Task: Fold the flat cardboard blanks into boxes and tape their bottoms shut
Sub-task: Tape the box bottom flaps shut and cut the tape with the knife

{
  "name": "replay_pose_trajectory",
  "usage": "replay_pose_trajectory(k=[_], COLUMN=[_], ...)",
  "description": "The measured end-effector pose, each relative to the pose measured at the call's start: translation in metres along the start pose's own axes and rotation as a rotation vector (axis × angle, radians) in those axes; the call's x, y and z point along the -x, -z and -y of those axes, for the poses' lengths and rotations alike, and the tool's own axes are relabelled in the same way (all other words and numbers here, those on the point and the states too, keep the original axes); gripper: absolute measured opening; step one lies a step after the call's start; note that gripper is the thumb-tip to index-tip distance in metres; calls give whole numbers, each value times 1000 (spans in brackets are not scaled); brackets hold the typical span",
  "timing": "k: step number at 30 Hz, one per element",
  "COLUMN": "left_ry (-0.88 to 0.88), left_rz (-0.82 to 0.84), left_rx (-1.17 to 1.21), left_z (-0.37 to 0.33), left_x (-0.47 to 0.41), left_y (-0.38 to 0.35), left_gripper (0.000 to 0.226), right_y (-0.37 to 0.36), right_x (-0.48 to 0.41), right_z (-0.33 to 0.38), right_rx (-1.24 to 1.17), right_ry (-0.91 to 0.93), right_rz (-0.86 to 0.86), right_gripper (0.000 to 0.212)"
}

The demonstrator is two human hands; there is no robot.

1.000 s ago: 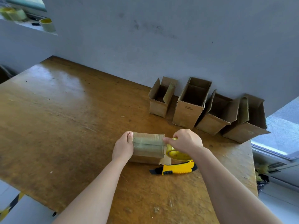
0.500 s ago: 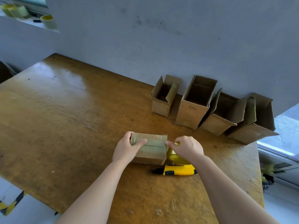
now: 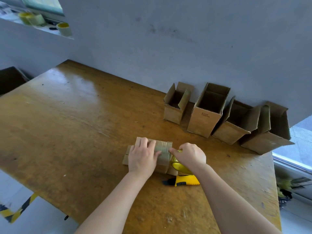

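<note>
Fingers [image 3: 149, 144] of the left hand [image 3: 142, 157] lie nearly straight and close together, flat on top of a small brown cardboard box [image 3: 163, 147]. They press down on it, and the thumb stretches along its upper face toward the right. This box rests on the brown wooden worktop [image 3: 76, 124], toward the near edge and a little right of the middle. A glossy strip of tape runs across its upward face, and loose flaps stick out at its left end beside the wrist.

Fingers [image 3: 173, 150] of the right hand [image 3: 190, 155] are curled round a roll of yellowish clear tape [image 3: 181, 167], held against the right end of the box. The forefinger tip touches the box's top right edge. The right thumb is hidden under the hand.

A yellow and black utility knife [image 3: 185, 182] lies on the worktop just in front of the roll, below the right wrist and apart from the box.

At the back right, four open-topped cardboard boxes [image 3: 206, 119] stand in a row along the grey wall [image 3: 168, 39] with their flaps up. The second from the left is the tallest and has small dark print on its front. The two at the right end stand close against each other.

On a ledge [image 3: 42, 32] at the upper left stand spare tape rolls [image 3: 63, 28], somewhat blurred. A yellow and black striped band [image 3: 20, 208] crosses the floor at the lower left.
</note>
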State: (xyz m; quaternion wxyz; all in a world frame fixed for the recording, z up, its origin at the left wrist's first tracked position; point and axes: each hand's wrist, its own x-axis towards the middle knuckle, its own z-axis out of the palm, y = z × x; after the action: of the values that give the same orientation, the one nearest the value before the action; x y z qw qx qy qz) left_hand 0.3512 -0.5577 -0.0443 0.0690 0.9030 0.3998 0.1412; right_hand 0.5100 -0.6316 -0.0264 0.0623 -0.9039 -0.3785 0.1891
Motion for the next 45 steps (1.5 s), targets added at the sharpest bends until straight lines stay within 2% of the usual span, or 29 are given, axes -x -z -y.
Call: replay_pose_trajectory(k=[3,6,9,10,12,17,21,23,25,29,32,34,38,42,45], left_ry=[36,98,154,157,152,125,136,136,147,145,74,55,58,51,40], left_rz=[27,35,84,115,166,207,212,205,226,335,260,236,237,257,272], left_rx=[-20,18,47,46,45,75,117,129,142,116,23,-34,-124,-99,-35], left_z=[19,47,68,72,80,91,90,90,90,91,89,87,77,79,85], left_x=[-7,-13,-19,-20,-19,-17,-17,-18,-18,-17,-16,-16,-15,-20,-19], left_y=[8,15,16,15,13,10,12,14,15,17,13,11,7,10,15], left_gripper=[40,37,40,43,48,49,49,50,53,78,85,86,91,89,91], right_y=[0,-2,-2,-2,-8,-33,-39,-40,-44,-51,-51,-49,-44,-46,-48], right_x=[7,16,24,27,31,43,44,46,45,41,43,46,48,48,51], right_z=[23,49,66,70,75,78,77,77,78,82,85,86,85,79,77], right_rx=[-81,-281,-516,-572,-601,-633,-860,-832,-789,-661,-543,-503,-620,-648,-729], right_ry=[55,118,127,137,170,138,-100,-224,-267,-197,-147,-88,-27,-2,-16], right_rz=[89,305,505,544,586,490,546,600,598,527,495,496,515,496,526], right_gripper=[52,45,17,13,19,35,29,36,40,45,57,53,35,58,62])
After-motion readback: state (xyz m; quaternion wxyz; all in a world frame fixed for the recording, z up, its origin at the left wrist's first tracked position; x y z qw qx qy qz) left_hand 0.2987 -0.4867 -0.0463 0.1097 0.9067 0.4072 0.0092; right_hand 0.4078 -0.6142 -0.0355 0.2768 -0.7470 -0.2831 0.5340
